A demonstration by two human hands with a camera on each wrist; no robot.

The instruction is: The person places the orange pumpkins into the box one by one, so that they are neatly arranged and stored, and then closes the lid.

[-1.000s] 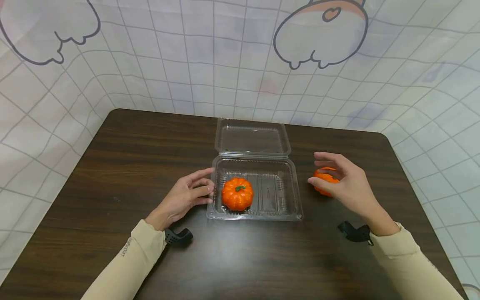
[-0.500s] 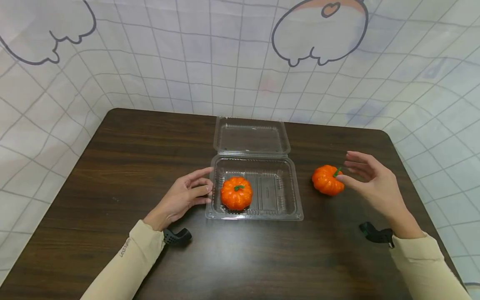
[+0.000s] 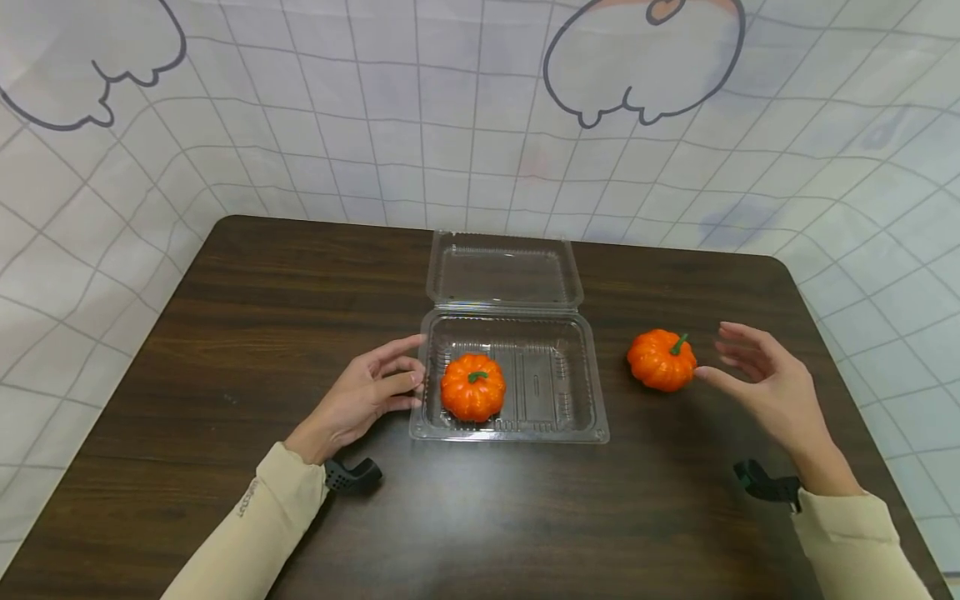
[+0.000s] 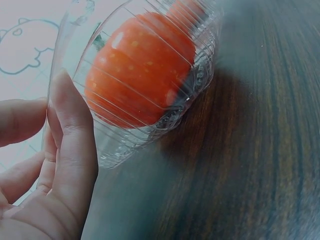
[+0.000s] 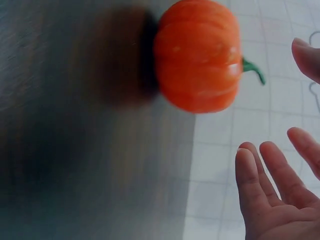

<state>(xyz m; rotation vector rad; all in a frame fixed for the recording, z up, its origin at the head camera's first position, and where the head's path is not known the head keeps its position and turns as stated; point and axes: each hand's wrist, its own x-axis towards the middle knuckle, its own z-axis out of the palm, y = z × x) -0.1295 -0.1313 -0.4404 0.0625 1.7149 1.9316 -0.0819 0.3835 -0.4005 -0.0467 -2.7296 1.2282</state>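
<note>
A clear plastic clamshell container (image 3: 543, 432) lies with its lid (image 3: 504, 271) folded back. Inside it, on the left, sits a small orange pumpkin (image 3: 473, 388) with a green stem. My left hand (image 3: 367, 392) holds the container's left rim between thumb and fingers; the left wrist view shows the fingers (image 4: 75, 150) against its side wall. Right of the container, a second orange pumpkin (image 3: 662, 360) rests on the table, its stem tilted to the right. Just beyond that pumpkin, my right hand (image 3: 776, 392) has its fingers spread and loosely bent, with nothing in them.
Everything stands on a dark wood-grain table (image 3: 480, 533). A white grid-patterned cloth (image 3: 465, 125) with cartoon outlines hangs behind and beside it. Each wrist carries a black strap (image 3: 352, 477).
My right hand has drawn back to the right, off the second pumpkin, which now shows whole. The left hand stays at the container's rim.
</note>
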